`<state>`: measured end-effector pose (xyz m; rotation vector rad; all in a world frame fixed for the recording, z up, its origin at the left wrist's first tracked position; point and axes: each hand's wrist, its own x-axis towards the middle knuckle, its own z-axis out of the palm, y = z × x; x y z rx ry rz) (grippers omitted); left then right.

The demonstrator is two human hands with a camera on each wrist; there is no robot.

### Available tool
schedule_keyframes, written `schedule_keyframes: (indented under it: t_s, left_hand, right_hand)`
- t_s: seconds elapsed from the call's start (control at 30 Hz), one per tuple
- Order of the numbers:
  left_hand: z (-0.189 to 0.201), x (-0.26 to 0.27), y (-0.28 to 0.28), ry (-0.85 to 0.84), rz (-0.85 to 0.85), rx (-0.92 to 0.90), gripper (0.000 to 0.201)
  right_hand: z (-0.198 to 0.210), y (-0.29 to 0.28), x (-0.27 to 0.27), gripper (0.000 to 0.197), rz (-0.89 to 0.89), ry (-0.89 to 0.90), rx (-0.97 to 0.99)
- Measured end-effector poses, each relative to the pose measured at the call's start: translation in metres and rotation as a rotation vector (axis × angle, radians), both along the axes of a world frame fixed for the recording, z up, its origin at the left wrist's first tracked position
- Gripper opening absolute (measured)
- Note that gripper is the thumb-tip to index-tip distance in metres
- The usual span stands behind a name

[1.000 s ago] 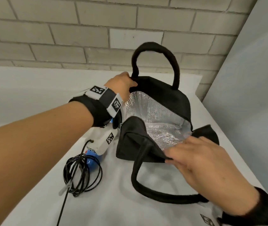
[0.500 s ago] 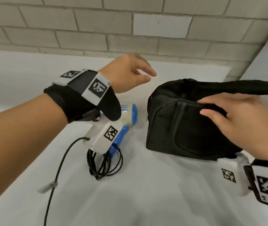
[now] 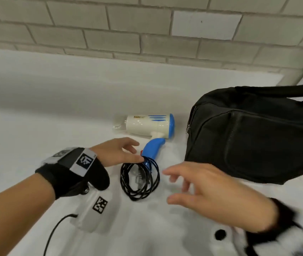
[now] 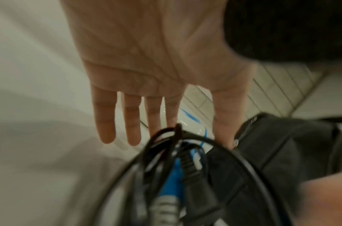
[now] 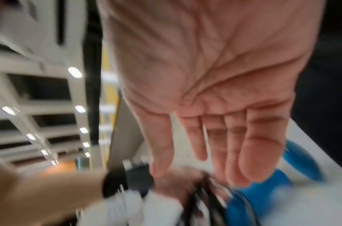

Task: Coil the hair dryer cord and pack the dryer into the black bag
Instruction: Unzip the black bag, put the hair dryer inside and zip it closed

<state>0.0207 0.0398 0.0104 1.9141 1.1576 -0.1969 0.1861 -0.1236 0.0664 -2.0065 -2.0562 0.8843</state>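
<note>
A white and blue hair dryer [image 3: 149,126] lies on the white table [image 3: 54,108], its blue handle [image 3: 152,149] pointing toward me. Its black cord [image 3: 140,177] lies coiled at the handle's end. The black bag [image 3: 254,137] sits to the right, collapsed, with its handles lying flat. My left hand [image 3: 123,151] hovers open just left of the handle, fingers straight above the coil [image 4: 185,152]. My right hand [image 3: 193,183] is open, blurred, just right of the coil, holding nothing. The right wrist view shows its spread fingers [image 5: 234,152] above the blue dryer [image 5: 263,191].
A brick wall [image 3: 147,30] runs along the table's far edge. A grey panel stands at the right. A thin black cable [image 3: 54,231] trails from my left wrist device across the near table.
Both hands left the bag and came down to the dryer and its coiled cord. The bag, held open a second ago, now sits collapsed. My view has shifted left and down.
</note>
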Motion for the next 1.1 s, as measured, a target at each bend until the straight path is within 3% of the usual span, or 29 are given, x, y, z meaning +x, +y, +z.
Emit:
schedule_keyframes:
  t_s: [0.07, 0.13, 0.2, 0.3, 0.4, 0.5, 0.57, 0.73, 0.83, 0.93, 1.0, 1.1]
  left_hand:
    - [-0.003, 0.005, 0.002, -0.102, 0.034, -0.113, 0.078]
    - [-0.004, 0.005, 0.003, -0.156, 0.051, -0.191, 0.074]
    - [-0.010, 0.001, 0.004, -0.180, 0.040, -0.243, 0.085]
    - [-0.021, -0.002, 0.007, -0.232, 0.081, -0.228, 0.107]
    - [-0.018, 0.008, 0.009, -0.313, 0.178, -0.210, 0.081]
    - [-0.018, 0.026, 0.013, -0.217, 0.160, -0.031, 0.052]
    - [-0.024, 0.037, 0.015, -0.156, 0.139, 0.030, 0.044]
    - [-0.030, 0.051, 0.021, -0.107, 0.113, 0.009, 0.033]
    - [-0.028, 0.059, 0.025, -0.113, 0.117, 0.019, 0.034]
    - [-0.026, 0.066, 0.027, -0.188, 0.130, 0.072, 0.030]
    - [-0.027, 0.066, 0.031, -0.285, 0.147, -0.002, 0.021]
    - [-0.031, 0.058, 0.037, -0.366, 0.153, -0.241, 0.012]
  right_hand:
    - [-0.028, 0.018, -0.009, 0.070, -0.030, 0.018, -0.070]
    - [-0.053, 0.035, -0.013, 0.087, -0.172, 0.114, -0.146]
    - [-0.063, 0.047, -0.014, 0.089, -0.253, 0.235, -0.160]
    - [-0.069, 0.060, -0.024, 0.083, -0.297, 0.254, -0.169]
    - [-0.079, 0.068, -0.030, 0.076, -0.356, 0.268, -0.168]
    - [-0.083, 0.070, -0.040, 0.072, -0.434, 0.323, -0.127]
    - [-0.084, 0.072, -0.046, 0.079, -0.474, 0.336, -0.079]
    - [-0.097, 0.078, -0.048, 0.091, -0.461, 0.158, -0.042]
    - [-0.099, 0.080, -0.042, 0.074, -0.471, 0.259, -0.003]
    - [-0.099, 0.080, -0.034, 0.032, -0.510, 0.322, 0.013]
    - [-0.098, 0.080, -0.030, 0.006, -0.541, 0.382, 0.050]
    - [-0.099, 0.081, -0.028, 0.011, -0.553, 0.458, 0.129]
